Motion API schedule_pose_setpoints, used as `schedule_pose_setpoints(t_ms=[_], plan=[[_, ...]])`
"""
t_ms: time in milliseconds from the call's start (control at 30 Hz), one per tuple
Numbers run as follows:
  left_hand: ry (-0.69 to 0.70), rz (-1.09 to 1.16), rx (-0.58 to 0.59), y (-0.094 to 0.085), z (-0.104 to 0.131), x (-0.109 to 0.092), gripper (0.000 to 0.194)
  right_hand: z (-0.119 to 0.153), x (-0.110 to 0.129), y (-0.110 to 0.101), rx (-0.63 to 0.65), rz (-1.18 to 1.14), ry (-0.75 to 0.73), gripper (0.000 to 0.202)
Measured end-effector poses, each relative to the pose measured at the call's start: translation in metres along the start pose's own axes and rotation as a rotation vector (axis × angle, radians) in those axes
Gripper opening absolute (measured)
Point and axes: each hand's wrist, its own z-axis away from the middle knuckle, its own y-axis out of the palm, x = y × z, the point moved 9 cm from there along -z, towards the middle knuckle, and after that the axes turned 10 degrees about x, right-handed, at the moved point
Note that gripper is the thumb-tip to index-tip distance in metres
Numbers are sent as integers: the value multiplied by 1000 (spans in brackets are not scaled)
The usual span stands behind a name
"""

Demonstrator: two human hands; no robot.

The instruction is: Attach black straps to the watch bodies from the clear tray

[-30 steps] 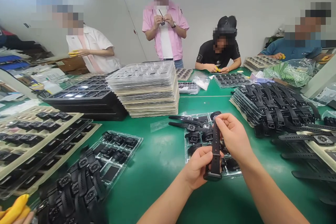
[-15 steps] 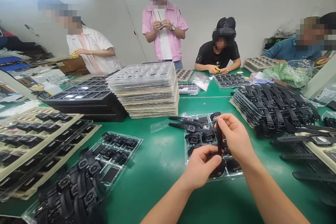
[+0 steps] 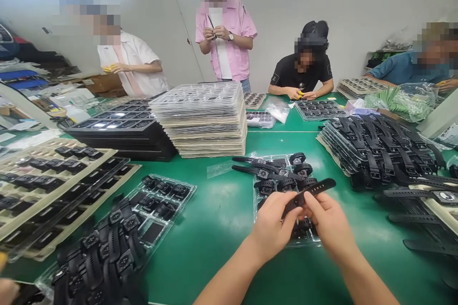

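Observation:
A black watch with a strap (image 3: 318,188) is between my hands, above a clear plastic tray (image 3: 256,202) on the green table. My left hand (image 3: 274,224) is closed round the watch's left part. My right hand (image 3: 327,221) pinches it near the strap, whose free end points up to the right. Coiled watches (image 3: 265,187) sit in the tray's compartments, and two with straps laid out (image 3: 261,172) lie across its upper left. My hands hide the tray's lower middle.
Left are a second tray (image 3: 168,200), a watch heap (image 3: 96,262) and cream trays (image 3: 71,190). Behind stands a tall tray stack (image 3: 203,124); right, a watch-covered stack (image 3: 379,147). Several people work across the table (image 3: 286,145). Another person's hand (image 3: 7,286) shows at the lower left edge.
The strap between my hands has swung from upright to slanting right. My right hand has come down beside my left. Another person's hand has appeared at the lower left.

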Motion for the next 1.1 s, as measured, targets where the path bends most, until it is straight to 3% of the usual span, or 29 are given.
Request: schedule_pose_setpoints(t_ms=[100,233,533,667,733,833,933,1100], plan=[[74,30,-32,-4,0,-6,30,-2,-5,3,-30,-205,23,40],[200,-7,-86,-8,1,-16,28,2,-2,8,-45,-278,21,36],[244,-158,-139,-13,8,-23,36,9,0,9,-67,-192,-7,32],[218,-146,-126,-13,6,-22,32,12,7,3,-67,31,-65,33],[135,-37,-109,-14,3,-16,27,14,20,7,-6,240,-168,31],[-118,257,-55,-10,-2,7,17,16,33,18,128,487,-308,24],[-380,544,-35,0,1,31,9,14,28,18,178,552,-288,36],[-612,985,-139,19,13,57,31,17,26,13,137,648,-270,40]])
